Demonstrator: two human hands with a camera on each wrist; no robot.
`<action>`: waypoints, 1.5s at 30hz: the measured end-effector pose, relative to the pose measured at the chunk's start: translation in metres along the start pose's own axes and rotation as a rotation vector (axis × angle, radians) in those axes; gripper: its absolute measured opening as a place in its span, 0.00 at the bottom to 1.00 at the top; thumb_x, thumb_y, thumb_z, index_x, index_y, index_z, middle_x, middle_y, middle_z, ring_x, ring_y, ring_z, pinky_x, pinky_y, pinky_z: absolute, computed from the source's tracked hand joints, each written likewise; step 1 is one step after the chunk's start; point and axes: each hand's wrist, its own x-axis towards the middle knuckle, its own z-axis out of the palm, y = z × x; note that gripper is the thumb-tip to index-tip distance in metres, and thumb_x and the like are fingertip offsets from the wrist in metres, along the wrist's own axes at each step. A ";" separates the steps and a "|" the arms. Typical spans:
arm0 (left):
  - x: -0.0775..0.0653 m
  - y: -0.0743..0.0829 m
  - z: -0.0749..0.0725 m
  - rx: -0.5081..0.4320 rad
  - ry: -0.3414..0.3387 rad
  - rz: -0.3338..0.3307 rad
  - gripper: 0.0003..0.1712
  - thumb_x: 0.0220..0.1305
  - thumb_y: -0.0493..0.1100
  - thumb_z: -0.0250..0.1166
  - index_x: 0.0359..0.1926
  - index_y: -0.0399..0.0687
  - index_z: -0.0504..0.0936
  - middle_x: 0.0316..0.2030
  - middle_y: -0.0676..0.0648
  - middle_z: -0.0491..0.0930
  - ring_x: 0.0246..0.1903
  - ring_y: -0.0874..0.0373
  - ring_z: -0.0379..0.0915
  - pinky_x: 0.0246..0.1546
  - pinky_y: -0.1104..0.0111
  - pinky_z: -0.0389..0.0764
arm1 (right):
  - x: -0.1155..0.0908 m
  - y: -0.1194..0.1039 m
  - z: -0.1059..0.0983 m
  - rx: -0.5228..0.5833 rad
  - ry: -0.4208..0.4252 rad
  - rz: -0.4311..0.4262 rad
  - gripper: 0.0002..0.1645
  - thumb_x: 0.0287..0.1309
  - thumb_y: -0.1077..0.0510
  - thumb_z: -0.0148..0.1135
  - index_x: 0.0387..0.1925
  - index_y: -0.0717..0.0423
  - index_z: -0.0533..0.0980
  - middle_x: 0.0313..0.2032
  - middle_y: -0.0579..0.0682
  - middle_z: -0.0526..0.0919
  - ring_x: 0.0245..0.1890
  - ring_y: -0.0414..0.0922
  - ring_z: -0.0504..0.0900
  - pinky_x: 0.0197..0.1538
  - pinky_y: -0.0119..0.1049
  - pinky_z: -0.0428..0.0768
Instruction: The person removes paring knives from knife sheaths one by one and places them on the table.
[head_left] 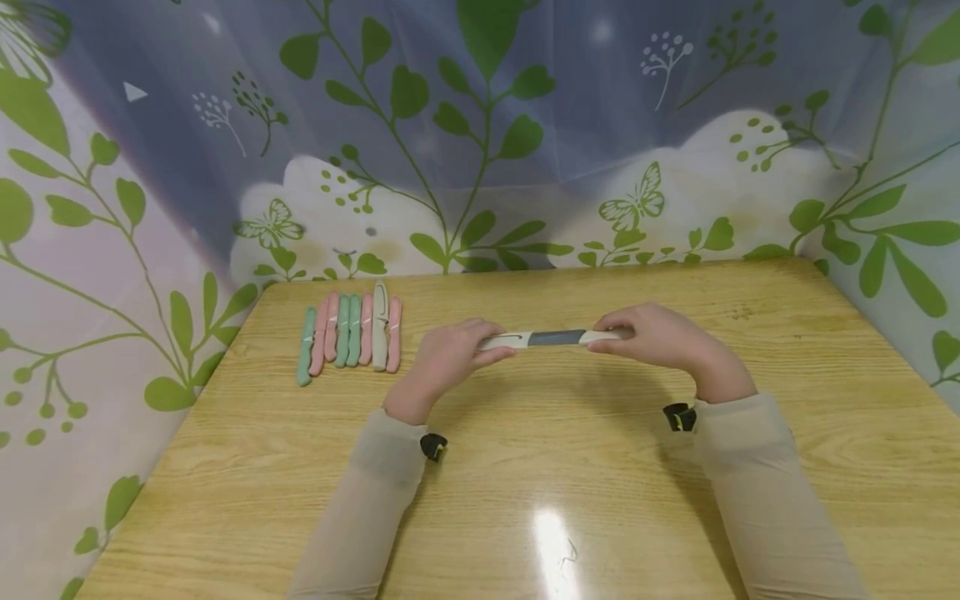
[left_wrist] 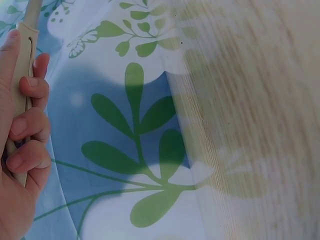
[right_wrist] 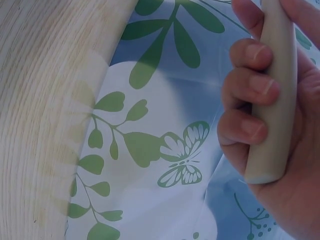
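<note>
A small knife with a grey blade (head_left: 557, 338) is held level above the table between both hands. My left hand (head_left: 447, 354) grips its cream slotted sheath (left_wrist: 23, 62), thumb on one side and fingers curled on the other. In the right wrist view, the fingers of my right hand (right_wrist: 250, 100) curl round the smooth cream handle (right_wrist: 278, 95). From the head view, my right hand (head_left: 660, 337) covers much of that handle. The bare part of the blade shows between sheath and handle; its tip is hidden.
Several sheathed knives lie in a row at the table's back left, among them a green knife (head_left: 306, 346), a pink knife (head_left: 394, 335) and a cream knife (head_left: 380, 329). A leaf-patterned curtain (head_left: 525, 217) borders the wooden table (head_left: 480, 500) behind and at both sides.
</note>
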 end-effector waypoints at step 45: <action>-0.001 -0.004 0.000 -0.009 -0.015 -0.003 0.21 0.63 0.56 0.64 0.49 0.49 0.84 0.46 0.49 0.85 0.39 0.56 0.84 0.34 0.65 0.82 | -0.004 0.004 -0.005 0.017 -0.005 0.038 0.30 0.64 0.38 0.58 0.57 0.54 0.77 0.57 0.58 0.79 0.52 0.53 0.78 0.53 0.53 0.75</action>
